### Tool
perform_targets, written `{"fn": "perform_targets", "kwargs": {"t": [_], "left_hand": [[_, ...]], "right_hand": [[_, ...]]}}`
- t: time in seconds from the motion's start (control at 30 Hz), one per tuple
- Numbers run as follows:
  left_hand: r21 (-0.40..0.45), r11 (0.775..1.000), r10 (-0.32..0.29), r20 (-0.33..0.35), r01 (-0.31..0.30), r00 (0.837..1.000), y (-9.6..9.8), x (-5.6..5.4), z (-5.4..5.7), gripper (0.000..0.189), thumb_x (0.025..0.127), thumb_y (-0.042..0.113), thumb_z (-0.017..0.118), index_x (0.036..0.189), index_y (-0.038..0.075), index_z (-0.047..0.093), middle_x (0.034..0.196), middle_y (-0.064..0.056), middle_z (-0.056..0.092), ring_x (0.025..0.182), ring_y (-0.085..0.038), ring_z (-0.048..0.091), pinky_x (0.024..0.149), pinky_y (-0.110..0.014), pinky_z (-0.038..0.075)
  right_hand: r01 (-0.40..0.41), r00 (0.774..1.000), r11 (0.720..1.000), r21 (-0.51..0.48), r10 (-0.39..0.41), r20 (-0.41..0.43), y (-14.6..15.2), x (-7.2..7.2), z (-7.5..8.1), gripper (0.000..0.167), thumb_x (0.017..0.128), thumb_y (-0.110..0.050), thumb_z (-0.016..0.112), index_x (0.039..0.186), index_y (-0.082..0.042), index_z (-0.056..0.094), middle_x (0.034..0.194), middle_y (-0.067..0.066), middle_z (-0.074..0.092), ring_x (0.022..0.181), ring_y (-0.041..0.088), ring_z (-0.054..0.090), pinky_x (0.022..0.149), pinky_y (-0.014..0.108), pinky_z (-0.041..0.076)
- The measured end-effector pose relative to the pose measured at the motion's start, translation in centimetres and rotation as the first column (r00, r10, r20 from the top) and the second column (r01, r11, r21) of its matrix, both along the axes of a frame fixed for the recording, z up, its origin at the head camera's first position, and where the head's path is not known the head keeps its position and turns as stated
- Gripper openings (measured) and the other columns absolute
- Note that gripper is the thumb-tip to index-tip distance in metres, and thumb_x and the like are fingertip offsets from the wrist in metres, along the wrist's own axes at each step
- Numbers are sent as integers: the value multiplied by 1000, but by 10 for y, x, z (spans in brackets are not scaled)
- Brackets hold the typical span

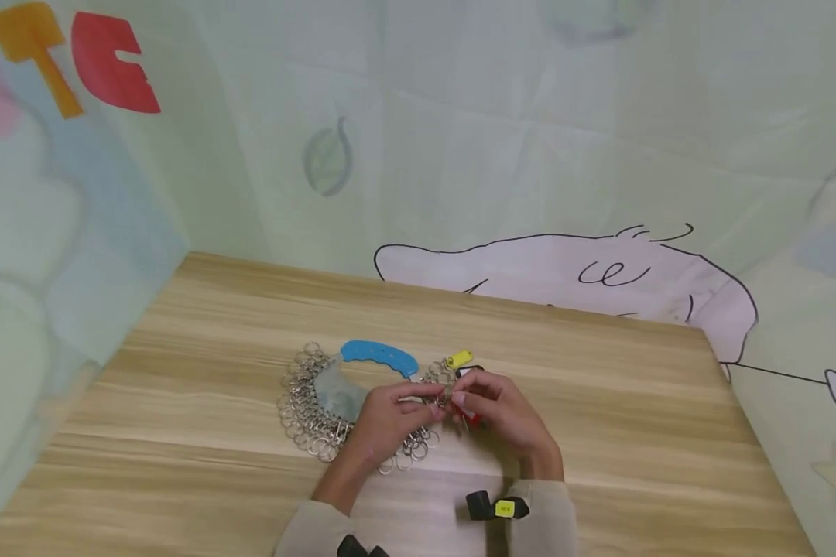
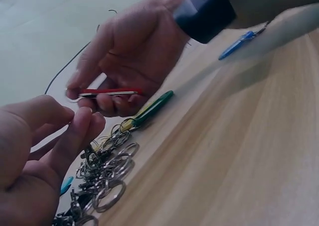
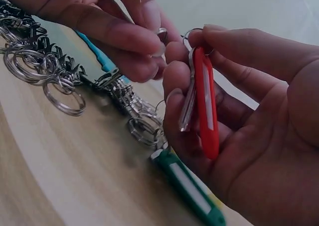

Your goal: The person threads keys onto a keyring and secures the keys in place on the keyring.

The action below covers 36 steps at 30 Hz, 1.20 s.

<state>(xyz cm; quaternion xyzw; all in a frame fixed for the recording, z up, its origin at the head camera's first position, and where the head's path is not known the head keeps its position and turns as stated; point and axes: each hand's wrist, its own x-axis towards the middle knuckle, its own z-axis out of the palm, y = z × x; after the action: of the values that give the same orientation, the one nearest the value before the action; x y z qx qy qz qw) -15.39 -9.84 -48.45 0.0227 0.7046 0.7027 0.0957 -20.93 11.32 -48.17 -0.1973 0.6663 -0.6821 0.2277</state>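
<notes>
My right hand (image 1: 505, 410) pinches a thin split ring (image 3: 185, 37) between thumb and fingertip. From that ring hang a red key tag (image 3: 207, 106) and a silver key (image 3: 188, 104), lying against its curled fingers. Close by, my left hand (image 1: 388, 422) pinches a small metal ring (image 3: 162, 34), fingertips nearly meeting the right hand's. Beneath both hands lies a large key holder with a blue grip handle (image 1: 379, 354) and many metal rings (image 1: 299, 402) along its curve. A green key tag (image 3: 187, 186) and a yellow key tag (image 1: 460, 359) are at its right end.
Everything rests on a wood-grain table (image 1: 202, 333) with printed cloth walls (image 1: 460, 155) at its back and sides. In the left wrist view a blue tag (image 2: 237, 46) lies apart on the table, near the right forearm. Black wrist cameras (image 1: 491, 507) sit at the cuffs.
</notes>
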Motion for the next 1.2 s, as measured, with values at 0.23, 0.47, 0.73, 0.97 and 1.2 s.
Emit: {"fn": "perform_targets", "kwargs": {"t": [0.23,0.47,0.73,0.97,1.2], "left_hand": [[39,999,9,-1,-9,1000,2,-1,0,30,90,8,74,120,8,71,105,-12,73,96,-24,71,81,-32,56],[10,1000,14,-16,-13,1000,2,0,4,29,90,7,74,119,9,71,103,-10,74,95,-22,71,81,-33,56],[10,1000,6,-19,-6,1000,1,-1,1,30,91,7,72,121,10,72,101,-7,74,94,-21,72,80,-33,57],[-7,1000,4,-22,-4,1000,2,0,0,29,91,9,74,119,11,73,103,-7,74,95,-20,71,80,-32,56],[0,1000,0,-35,0,999,2,-1,-1,29,91,11,74,120,9,72,108,-9,72,97,-22,71,81,-32,56]], "right_hand": [[28,998,998,54,-25,-64,-4,1,7,10,92,-3,71,100,2,71,98,17,68,82,26,63,69,31,52],[77,995,991,114,-70,-66,-8,2,11,9,89,-6,75,97,-3,75,98,14,69,84,26,61,70,31,50],[88,995,989,122,-82,-56,-8,3,7,9,89,-5,76,97,-2,75,98,13,70,86,25,62,74,31,51],[74,995,991,113,-66,-74,-7,4,5,9,89,-6,76,97,-2,75,97,14,70,85,25,63,73,31,50],[69,995,992,108,-60,-81,-8,4,7,8,89,-5,75,96,-1,75,96,14,71,85,26,64,74,31,51]]}}
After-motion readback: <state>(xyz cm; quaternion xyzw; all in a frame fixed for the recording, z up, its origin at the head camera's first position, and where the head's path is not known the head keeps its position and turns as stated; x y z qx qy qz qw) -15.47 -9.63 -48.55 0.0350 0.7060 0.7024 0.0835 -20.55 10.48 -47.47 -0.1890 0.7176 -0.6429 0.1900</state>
